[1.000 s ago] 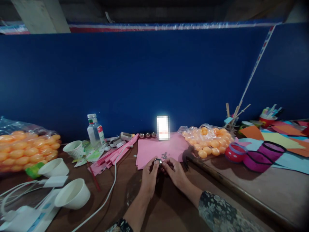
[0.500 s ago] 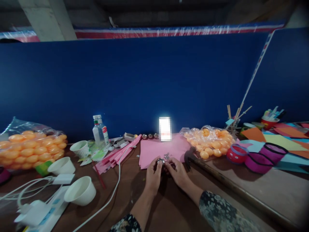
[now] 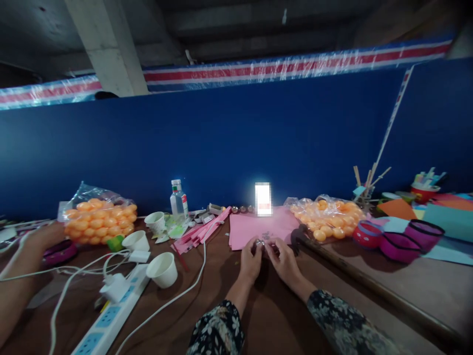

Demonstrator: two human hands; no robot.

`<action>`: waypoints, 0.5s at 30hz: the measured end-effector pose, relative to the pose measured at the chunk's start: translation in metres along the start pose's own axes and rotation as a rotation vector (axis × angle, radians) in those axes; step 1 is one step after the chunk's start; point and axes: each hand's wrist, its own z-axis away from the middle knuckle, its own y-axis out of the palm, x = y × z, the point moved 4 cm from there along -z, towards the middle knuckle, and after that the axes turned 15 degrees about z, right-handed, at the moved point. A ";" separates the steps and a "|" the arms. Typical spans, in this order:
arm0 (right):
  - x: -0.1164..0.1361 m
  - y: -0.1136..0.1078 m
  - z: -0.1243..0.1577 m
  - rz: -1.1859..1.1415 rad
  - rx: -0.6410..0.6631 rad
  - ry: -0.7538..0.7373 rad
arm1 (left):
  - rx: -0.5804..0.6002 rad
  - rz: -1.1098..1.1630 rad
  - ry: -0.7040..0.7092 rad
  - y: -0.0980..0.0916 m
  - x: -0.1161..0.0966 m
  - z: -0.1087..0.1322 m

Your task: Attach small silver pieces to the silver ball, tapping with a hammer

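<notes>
My left hand (image 3: 251, 261) is closed, thumb and fingers round a small shiny metal ball (image 3: 260, 242). Beside it, my right hand (image 3: 284, 260) has its thumb and fingertips pinched together close to the ball. Whatever those fingers hold is too small to make out. Both hands are over the near edge of the pink paper (image 3: 242, 229). Several small dark metal bits (image 3: 267, 235) lie on that paper just beyond my fingertips. More shiny metal balls (image 3: 242, 209) stand in a row behind it. A blurred bright rectangle (image 3: 263, 199) stands at the paper's back.
Right of my hands lies a long-handled hammer (image 3: 340, 266), near bagged orange balls (image 3: 332, 217) and purple mesh rings (image 3: 401, 246). On the left are pink strips (image 3: 201, 231), paper cups (image 3: 162, 270), a bottle (image 3: 179, 199), a power strip (image 3: 111, 315) with cables and another person's forearm (image 3: 22, 266).
The view has turned left and tilted up, so things appear shifted right. Another person's forearm now shows at the left edge. My hands stay close together at the metal ball.
</notes>
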 end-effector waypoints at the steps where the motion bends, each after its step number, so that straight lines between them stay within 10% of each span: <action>1: 0.002 -0.002 0.003 0.016 0.015 -0.025 | 0.015 -0.002 0.003 0.001 -0.002 0.001; 7: -0.006 -0.049 0.025 0.282 0.099 -0.141 | 0.071 -0.017 -0.014 0.010 -0.005 0.010; 15: -0.112 -0.125 0.027 0.775 0.230 0.022 | 0.061 -0.046 -0.059 -0.012 -0.006 0.016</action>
